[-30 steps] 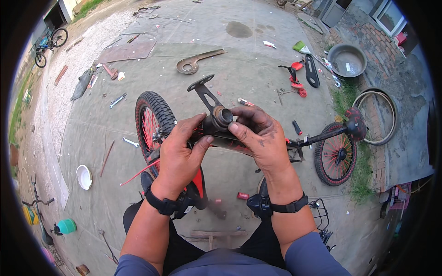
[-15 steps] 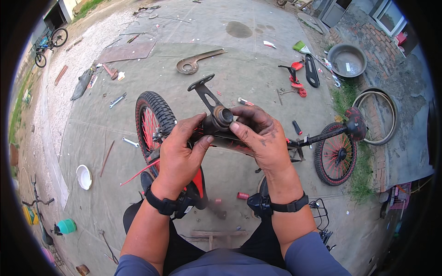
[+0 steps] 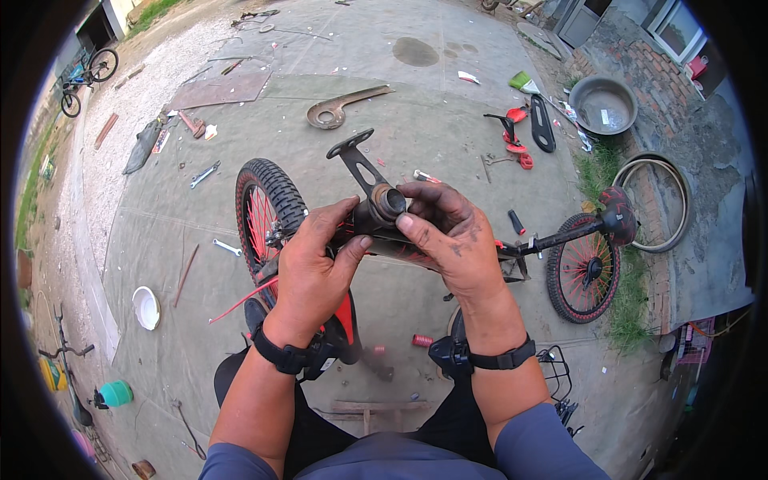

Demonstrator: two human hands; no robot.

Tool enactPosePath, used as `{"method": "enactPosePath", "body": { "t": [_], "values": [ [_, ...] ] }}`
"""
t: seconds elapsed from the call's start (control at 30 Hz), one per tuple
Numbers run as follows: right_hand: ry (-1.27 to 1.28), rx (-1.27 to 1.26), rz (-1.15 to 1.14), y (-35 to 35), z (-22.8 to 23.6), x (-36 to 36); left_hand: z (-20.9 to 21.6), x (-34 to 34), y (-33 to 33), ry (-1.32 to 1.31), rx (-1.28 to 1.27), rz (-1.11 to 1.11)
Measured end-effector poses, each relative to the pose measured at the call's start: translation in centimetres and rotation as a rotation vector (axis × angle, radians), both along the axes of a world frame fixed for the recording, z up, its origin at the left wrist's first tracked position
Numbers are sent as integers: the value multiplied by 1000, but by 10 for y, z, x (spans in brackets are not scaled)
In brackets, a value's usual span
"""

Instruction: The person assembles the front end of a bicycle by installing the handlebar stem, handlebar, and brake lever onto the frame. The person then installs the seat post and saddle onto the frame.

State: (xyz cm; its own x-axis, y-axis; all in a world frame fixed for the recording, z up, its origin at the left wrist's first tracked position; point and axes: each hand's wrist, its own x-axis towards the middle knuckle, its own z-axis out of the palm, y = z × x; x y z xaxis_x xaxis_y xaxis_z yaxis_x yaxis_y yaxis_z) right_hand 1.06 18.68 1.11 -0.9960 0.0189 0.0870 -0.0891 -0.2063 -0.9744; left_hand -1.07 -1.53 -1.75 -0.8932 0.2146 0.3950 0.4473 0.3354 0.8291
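Observation:
A small black bicycle frame with red markings (image 3: 406, 250) lies across in front of me. At its middle stands a short open bottom bracket shell (image 3: 390, 202) with a worn metallic rim, and a slotted black bracket (image 3: 358, 162) sticks up beside it. My left hand (image 3: 316, 252) is closed around the frame just left of the shell, thumb on the near side. My right hand (image 3: 454, 232) pinches at the shell's right rim with thumb and forefinger; any small part between the fingertips is hidden.
The knobby front tyre (image 3: 272, 192) is left, the other wheel (image 3: 588, 268) and saddle (image 3: 618, 216) right. A chain guard (image 3: 328, 114), wrenches (image 3: 226, 247), a red-black pedal part (image 3: 512, 132) and a white bowl (image 3: 146, 308) lie around. A grey basin (image 3: 603, 105) stands far right.
My right thumb and fingers have shifted slightly at the shell's rim, and more of its opening shows. My left hand keeps its hold on the frame.

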Motion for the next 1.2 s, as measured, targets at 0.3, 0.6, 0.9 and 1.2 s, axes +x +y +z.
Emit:
{"method": "enactPosePath", "body": {
  "t": [0.3, 0.6, 0.9, 1.2],
  "values": [
    [32, 25, -2, 0, -4, -2, -2, 0, 0, -7, 11, -3],
    [26, 28, -21, -4, 2, 0, -1, -1, -1, 5, 5, -7],
    [2, 5, -3, -2, 0, 0, -1, 0, -1, 13, 0, 0],
    [-9, -36, -24, -6, 2, 1, -1, 0, -1, 2, -1, 0]
  ]
}}
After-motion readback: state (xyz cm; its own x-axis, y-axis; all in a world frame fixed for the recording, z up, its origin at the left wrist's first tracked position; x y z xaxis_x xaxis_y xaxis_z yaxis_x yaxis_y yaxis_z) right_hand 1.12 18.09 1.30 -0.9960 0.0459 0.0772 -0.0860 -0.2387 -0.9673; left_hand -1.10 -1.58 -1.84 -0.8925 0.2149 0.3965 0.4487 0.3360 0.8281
